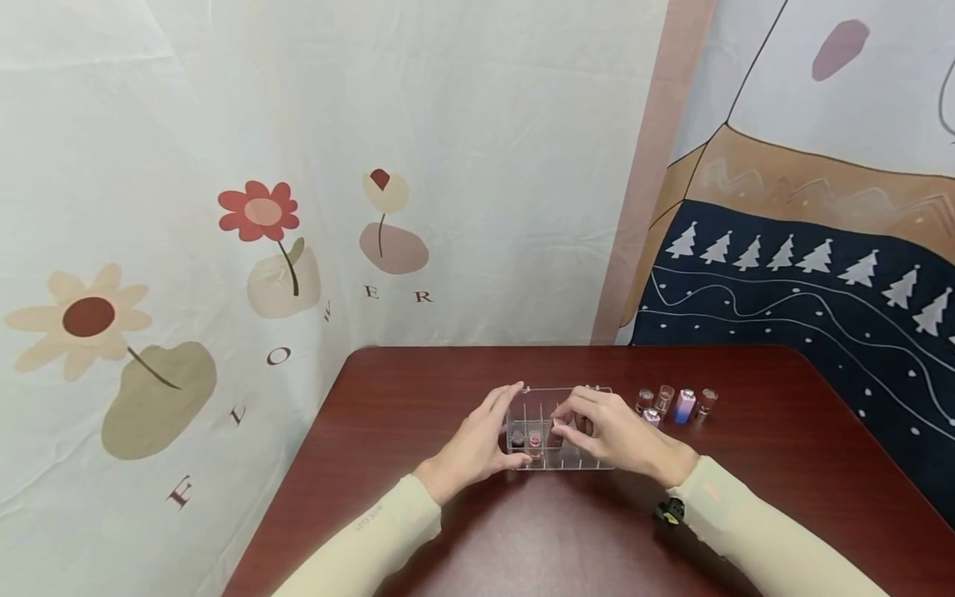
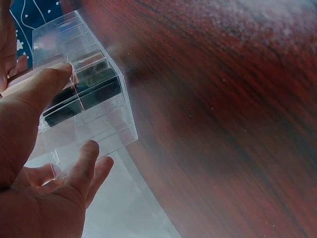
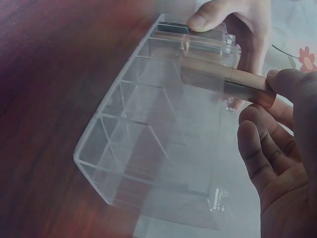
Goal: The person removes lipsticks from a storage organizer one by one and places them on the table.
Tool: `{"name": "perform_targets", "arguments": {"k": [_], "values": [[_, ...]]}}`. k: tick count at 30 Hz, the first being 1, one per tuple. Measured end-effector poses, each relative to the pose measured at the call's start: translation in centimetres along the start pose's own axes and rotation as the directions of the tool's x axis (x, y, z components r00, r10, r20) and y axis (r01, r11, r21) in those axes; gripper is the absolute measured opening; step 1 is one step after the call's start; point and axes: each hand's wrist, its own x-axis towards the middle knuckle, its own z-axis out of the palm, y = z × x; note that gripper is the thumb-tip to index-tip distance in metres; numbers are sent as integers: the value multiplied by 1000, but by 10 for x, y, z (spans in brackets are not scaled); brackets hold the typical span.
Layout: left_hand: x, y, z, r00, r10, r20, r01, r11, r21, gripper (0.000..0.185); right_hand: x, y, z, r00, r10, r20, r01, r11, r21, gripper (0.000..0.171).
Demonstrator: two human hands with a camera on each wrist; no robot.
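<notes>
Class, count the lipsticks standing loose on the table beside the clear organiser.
5: four lipsticks in a row, one in front. The right hand may hide others.

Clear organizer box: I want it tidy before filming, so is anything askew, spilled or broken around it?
Nothing stands out. The clear organizer sits flat on the table, the left hand steadies it, the right hand holds a gold tube, and the spare tubes stand upright.
</notes>
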Motion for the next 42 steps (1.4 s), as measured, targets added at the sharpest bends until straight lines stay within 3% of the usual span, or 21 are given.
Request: {"name": "perform_targets", "arguments": {"k": [18, 42], "values": [[0, -2, 1, 1000, -1, -5, 1, 1000, -14, 117, 2, -2, -32, 998, 21, -58, -21, 1000, 8, 32], [1, -2, 2, 1000, -7, 5, 7, 1000, -11, 118, -25, 14, -81, 986, 77, -150, -89, 993, -76, 43]]}}
